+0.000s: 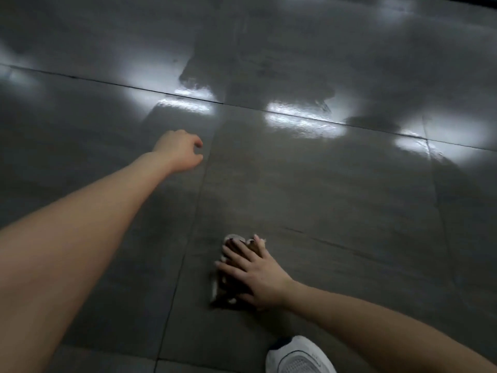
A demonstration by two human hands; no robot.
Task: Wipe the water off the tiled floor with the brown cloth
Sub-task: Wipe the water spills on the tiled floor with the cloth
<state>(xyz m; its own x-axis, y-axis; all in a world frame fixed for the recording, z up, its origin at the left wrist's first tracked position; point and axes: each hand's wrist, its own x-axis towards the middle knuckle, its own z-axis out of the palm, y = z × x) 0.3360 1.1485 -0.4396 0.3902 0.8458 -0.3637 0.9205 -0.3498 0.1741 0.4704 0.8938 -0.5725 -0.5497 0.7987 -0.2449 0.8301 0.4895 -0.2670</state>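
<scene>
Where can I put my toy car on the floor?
Bare tile lies between the left hand and the brown cloth, and on the wide tile right of the cloth. It is crowded near the right hand and the white shoe. The shiny patch farther off looks wet.

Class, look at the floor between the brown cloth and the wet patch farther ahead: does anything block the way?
Nothing visible does. The right hand presses the brown cloth flat; only bare tiled floor lies before the wet patch.
</scene>
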